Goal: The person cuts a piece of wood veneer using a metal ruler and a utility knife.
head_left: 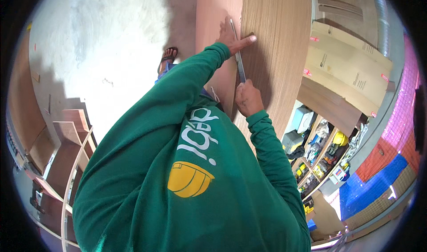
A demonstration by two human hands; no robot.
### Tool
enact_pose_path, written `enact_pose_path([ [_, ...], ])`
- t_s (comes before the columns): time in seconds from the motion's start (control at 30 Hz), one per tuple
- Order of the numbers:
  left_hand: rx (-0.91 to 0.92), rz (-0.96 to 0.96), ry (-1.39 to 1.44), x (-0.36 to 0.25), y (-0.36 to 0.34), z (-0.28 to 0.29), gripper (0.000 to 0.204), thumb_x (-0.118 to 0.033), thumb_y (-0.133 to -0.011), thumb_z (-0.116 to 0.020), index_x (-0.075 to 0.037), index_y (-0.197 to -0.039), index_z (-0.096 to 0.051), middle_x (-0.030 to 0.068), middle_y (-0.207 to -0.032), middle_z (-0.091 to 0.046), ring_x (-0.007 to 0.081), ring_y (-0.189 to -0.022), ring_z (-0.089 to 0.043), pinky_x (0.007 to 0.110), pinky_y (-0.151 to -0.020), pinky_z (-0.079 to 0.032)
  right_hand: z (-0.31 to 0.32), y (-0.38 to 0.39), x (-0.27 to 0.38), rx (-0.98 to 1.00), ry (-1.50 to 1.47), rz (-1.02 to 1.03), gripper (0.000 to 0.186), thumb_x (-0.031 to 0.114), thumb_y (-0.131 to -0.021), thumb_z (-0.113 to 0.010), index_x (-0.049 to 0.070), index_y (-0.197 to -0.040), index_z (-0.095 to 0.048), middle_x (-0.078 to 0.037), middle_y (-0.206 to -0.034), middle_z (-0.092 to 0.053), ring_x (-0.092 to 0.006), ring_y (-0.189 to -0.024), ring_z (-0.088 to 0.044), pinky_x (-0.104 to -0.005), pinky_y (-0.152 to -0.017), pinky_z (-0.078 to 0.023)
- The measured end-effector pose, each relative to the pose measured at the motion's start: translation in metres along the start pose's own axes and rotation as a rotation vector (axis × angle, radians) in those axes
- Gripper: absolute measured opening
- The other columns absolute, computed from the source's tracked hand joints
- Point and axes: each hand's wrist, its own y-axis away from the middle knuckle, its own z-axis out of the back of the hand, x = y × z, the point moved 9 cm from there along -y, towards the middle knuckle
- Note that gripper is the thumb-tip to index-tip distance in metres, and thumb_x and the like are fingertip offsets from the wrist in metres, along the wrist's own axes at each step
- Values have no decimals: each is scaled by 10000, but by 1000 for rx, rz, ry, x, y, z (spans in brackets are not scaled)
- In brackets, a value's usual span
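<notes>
My right hand (249,98) grips a long, narrow flat metal tool (241,67) that lies along the edge between a pale pink board face (213,12) and a brown wood-veneer face (278,34). My left hand (233,41) is farther up that edge, fingers spread against the pink face beside the tool's far part and thumb reaching onto the veneer. Whether that hand presses on the tool itself is hard to tell.
A concrete floor (93,25) lies left, with plywood compartments (66,141) at lower left. Cardboard sheets (344,65) lean right, near a shelf unit (318,136) of tools and a yellow helmet (340,137). Pink, red and blue mesh-like sheeting (373,185) lines the far right.
</notes>
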Motion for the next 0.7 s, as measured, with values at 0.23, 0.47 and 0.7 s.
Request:
enact_pose_path([
  [0.23, -76, 10, 37, -3, 32, -11, 1527, -735, -710, -813, 58, -1599, 143, 450, -1629, 40, 549, -1555, -22, 555, -1276, -138, 7, 30, -1, 56, 52, -37, 289, 258, -1040, -479, -30, -1030, -507, -379, -842, -656, -577, -825, -651, -646, -755, -513],
  [0.47, -31, -99, 35, -10, 25, -10, 1405, -676, -832, -754, 156, -1561, 112, 407, -1650, -27, 456, -1576, -66, 455, -1290, -130, 2, 26, -8, 34, -3, -49, 275, 249, -1035, -488, -22, -996, -511, -375, -821, -648, -574, -821, -643, -653, -749, -503],
  [0.7, -1, -140, 91, -16, 16, -3, 1378, -636, -835, -775, 83, -1590, 125, 383, -1648, -81, 434, -1565, -163, 433, -1279, -193, -6, 12, -15, 35, -75, -37, 279, 253, -1028, -494, -25, -1016, -520, -381, -847, -654, -579, -855, -643, -652, -780, -498],
])
